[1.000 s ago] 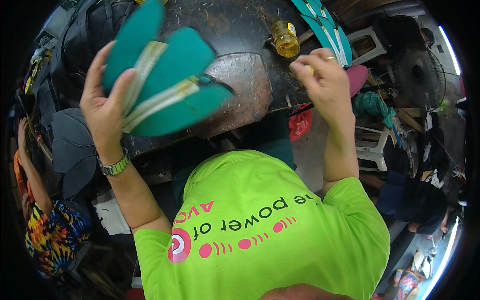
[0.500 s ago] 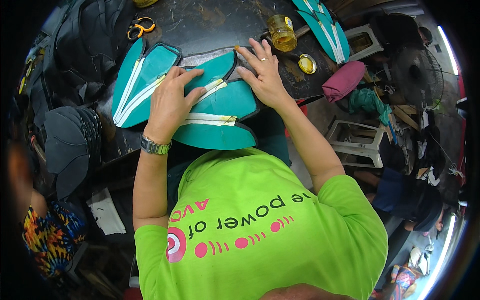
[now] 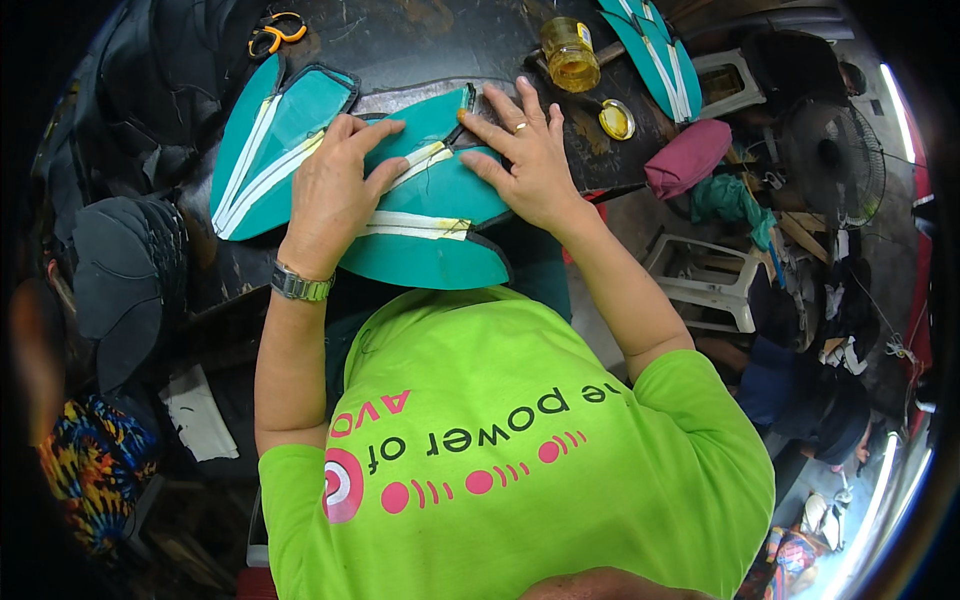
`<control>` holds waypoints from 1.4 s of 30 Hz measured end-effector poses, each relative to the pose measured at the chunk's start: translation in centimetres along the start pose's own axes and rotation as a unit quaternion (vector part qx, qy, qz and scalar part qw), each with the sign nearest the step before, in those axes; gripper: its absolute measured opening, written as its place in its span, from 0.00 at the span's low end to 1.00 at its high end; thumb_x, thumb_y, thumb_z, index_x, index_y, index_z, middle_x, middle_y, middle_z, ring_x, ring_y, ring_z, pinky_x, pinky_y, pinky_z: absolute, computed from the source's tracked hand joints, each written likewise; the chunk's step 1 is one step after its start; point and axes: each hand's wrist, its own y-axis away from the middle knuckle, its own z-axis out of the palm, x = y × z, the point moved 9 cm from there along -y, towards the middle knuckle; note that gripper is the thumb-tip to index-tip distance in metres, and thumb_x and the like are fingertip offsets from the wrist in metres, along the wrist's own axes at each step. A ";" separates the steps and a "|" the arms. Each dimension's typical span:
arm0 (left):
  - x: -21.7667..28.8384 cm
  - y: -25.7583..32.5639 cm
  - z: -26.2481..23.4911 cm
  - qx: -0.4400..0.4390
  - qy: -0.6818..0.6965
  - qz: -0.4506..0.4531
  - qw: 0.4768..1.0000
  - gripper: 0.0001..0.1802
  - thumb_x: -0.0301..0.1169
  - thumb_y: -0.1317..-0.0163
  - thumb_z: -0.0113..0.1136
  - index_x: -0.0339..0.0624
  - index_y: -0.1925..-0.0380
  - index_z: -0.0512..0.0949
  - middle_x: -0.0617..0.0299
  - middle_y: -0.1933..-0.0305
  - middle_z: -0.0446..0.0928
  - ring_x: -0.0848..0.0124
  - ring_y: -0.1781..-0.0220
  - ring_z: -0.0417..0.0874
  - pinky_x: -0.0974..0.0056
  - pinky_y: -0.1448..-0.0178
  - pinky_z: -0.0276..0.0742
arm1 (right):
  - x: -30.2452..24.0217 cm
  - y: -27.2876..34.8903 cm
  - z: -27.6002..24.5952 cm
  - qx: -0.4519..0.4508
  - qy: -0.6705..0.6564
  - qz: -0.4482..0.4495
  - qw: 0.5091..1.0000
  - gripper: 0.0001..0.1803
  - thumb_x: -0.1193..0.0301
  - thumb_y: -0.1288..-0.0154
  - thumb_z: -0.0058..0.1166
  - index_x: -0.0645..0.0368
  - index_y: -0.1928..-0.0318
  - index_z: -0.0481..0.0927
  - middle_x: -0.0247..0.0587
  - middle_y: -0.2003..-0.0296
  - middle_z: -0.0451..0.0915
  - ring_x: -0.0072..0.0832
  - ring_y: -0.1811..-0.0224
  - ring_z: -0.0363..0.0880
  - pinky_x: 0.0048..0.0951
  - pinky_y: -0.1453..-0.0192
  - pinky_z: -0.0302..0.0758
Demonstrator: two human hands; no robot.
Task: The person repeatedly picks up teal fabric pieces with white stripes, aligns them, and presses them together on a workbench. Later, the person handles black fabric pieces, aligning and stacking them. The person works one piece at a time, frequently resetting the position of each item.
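Note:
A teal shoe-upper-like piece [image 3: 425, 270] with white strips and black edging lies before me at the table's near edge. My left hand [image 3: 330, 195] rests on its left part, thumb and index finger stretched apart, the other fingers partly hidden. At its right end, my right hand [image 3: 530, 160] has its fingers spread, with the index fingertip at the black edging and the thumb on the teal surface. The edging near that fingertip looks folded over. A similar teal piece [image 3: 290, 125] lies to the left of my left hand.
On the dark table [image 3: 440, 40] are orange-handled scissors [image 3: 277, 35], a glass jar of amber stuff [image 3: 570, 60] and its lid [image 3: 617, 120]. More teal pieces [image 3: 655, 60] lie at the far right. Black pieces [image 3: 130, 270] are stacked at left; a plastic stool [image 3: 705, 275] stands at right.
My right index fingertip has moved down and left along the black edging, which now looks turned over. My left hand stays on the piece. The whole view has shifted slightly.

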 end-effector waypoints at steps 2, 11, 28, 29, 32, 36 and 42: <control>0.0 0.0 0.0 -0.002 0.003 -0.001 1.000 0.21 0.36 0.40 0.72 0.50 0.45 0.85 0.58 0.54 0.79 0.56 0.55 0.84 0.55 0.51 0.80 | -1.4 0.4 -0.6 0.011 0.027 -0.038 0.999 0.26 0.48 0.30 0.59 0.39 0.35 0.82 0.39 0.24 0.65 0.48 0.17 0.45 0.73 0.22 0.35; 3.5 3.1 -3.5 0.149 -0.102 0.133 0.975 0.19 0.30 0.41 0.72 0.42 0.48 0.83 0.54 0.49 0.78 0.60 0.57 0.84 0.56 0.51 0.80 | -4.6 0.6 -1.5 0.063 0.093 -0.134 0.985 0.24 0.51 0.40 0.68 0.44 0.45 0.87 0.43 0.32 0.73 0.46 0.21 0.57 0.76 0.26 0.49; -3.0 13.8 4.6 0.035 0.493 -0.200 0.846 0.10 0.29 0.31 0.67 0.29 0.62 0.86 0.60 0.65 0.87 0.78 0.65 0.86 0.74 0.61 0.79 | -4.4 1.2 -1.8 0.124 0.050 -0.125 0.983 0.19 0.54 0.41 0.69 0.47 0.51 0.87 0.40 0.31 0.71 0.45 0.24 0.61 0.67 0.25 0.53; -2.8 13.5 4.2 0.045 0.490 -0.186 0.850 0.10 0.28 0.31 0.68 0.29 0.61 0.85 0.60 0.64 0.87 0.78 0.64 0.86 0.74 0.60 0.79 | -4.4 1.2 -1.6 0.122 0.057 -0.125 0.983 0.19 0.55 0.40 0.69 0.46 0.51 0.88 0.40 0.32 0.72 0.46 0.24 0.61 0.67 0.25 0.53; -1.7 12.5 3.4 0.061 0.474 -0.162 0.863 0.11 0.26 0.32 0.69 0.29 0.55 0.83 0.59 0.61 0.87 0.78 0.61 0.86 0.73 0.58 0.80 | -4.5 1.4 -1.4 0.132 0.072 -0.136 0.979 0.19 0.55 0.41 0.69 0.45 0.50 0.88 0.40 0.33 0.74 0.47 0.24 0.61 0.67 0.26 0.54; 0.5 11.1 2.7 0.078 0.446 -0.125 0.883 0.17 0.24 0.32 0.67 0.28 0.46 0.78 0.59 0.55 0.85 0.79 0.60 0.84 0.72 0.56 0.81 | -4.7 1.4 -1.4 0.139 0.051 -0.145 0.978 0.17 0.57 0.41 0.70 0.47 0.53 0.88 0.41 0.39 0.78 0.47 0.26 0.64 0.68 0.26 0.55; -0.5 7.1 -0.4 0.103 0.403 -0.110 0.903 0.15 0.21 0.30 0.61 0.28 0.45 0.76 0.62 0.57 0.82 0.81 0.60 0.80 0.74 0.57 0.77 | -3.3 1.4 -4.3 0.189 -0.068 -0.102 0.974 0.14 0.59 0.41 0.70 0.52 0.59 0.88 0.44 0.48 0.81 0.48 0.37 0.73 0.53 0.32 0.66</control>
